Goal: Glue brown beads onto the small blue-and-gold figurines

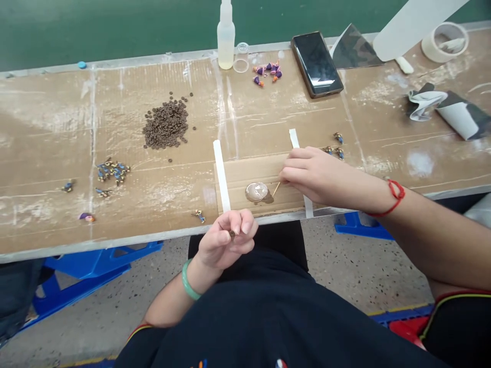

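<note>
My left hand (229, 237) is in front of the table's near edge, its fingertips pinching a small round brown disc (232, 234). My right hand (307, 171) is closed on a thin wooden stick (276, 188), whose lower end points down at the cardboard. Just left of that tip lies a clear, glossy puddle (257, 191) on a cardboard piece (245, 171). White tape strips (221, 176) run along the cardboard's left and right sides. A tiny painted figurine (199, 215) lies left of the cardboard.
Brown discs (166, 124) form a pile at the back left. Small figurines (112, 171) cluster farther left, with others beyond my right wrist. A bottle (226, 38), purple pieces (268, 71), a phone (317, 64) and a tape roll (445, 42) stand or lie along the back.
</note>
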Tool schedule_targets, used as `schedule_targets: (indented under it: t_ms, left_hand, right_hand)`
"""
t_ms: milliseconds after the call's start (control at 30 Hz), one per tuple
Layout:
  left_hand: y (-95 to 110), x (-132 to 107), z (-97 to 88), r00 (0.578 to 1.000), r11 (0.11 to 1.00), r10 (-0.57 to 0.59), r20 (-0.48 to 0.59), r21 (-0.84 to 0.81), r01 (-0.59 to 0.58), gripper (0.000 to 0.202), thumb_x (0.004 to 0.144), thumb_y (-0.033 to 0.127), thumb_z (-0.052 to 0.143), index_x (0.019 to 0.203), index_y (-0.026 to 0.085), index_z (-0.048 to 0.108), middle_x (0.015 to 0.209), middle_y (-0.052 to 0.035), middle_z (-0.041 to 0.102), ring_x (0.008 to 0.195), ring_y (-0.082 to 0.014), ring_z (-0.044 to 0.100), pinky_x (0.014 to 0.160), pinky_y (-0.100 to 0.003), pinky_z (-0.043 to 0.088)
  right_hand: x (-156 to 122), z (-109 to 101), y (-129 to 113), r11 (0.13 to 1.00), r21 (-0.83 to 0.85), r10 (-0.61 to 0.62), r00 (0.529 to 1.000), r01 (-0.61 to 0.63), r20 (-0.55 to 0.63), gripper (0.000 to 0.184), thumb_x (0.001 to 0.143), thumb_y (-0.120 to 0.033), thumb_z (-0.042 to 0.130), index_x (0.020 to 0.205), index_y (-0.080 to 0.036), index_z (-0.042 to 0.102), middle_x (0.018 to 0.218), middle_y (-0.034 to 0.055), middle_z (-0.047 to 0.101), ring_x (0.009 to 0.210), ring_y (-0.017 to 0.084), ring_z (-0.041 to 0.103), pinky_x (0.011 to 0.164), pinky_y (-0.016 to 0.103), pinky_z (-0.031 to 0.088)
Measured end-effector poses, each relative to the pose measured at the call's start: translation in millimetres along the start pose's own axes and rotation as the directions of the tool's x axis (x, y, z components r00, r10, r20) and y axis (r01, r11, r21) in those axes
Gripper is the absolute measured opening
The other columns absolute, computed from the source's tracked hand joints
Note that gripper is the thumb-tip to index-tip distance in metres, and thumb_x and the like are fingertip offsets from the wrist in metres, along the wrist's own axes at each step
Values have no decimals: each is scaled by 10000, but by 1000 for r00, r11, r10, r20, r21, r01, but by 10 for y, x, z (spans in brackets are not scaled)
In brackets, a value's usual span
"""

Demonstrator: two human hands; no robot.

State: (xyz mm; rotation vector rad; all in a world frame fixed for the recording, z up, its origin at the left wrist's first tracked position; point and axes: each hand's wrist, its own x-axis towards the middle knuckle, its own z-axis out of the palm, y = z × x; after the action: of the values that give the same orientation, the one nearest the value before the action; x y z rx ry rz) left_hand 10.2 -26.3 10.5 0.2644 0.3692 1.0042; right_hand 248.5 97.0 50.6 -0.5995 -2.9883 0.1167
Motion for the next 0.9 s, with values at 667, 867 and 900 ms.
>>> schedule_targets:
  t_ms: [667,867,900]
  left_hand:
    - [-19,36,54,997,999,29,67,-19,-28,332,699,355,852,623,177,582,696,19,397,515,-52,224,351,-165,152]
    - [12,105,63,993,999,45,106,-22,-43,266,743,322,824,674,175,614,721,22,408,530,-55,226,370,-154,181]
    - [16,108,56,994,999,47,103,-21,-45,262,743,322,825,679,175,618,724,22,413,532,-56,223,373,-156,183]
  right_hand:
    - [-89,-147,-153,893,431,271,921,-131,-281,122,1010,-171,501,960,-237,591,898,43,627,817,188,582,722,372,498]
    - [112,-126,-484,768,640,385,812,-19,-438,56,987,-156,592,959,-201,608,842,11,647,775,149,608,735,322,495]
    - [146,-104,-490,828,560,337,819,-22,-464,62,991,-147,582,961,-193,609,852,14,647,786,148,597,761,327,488]
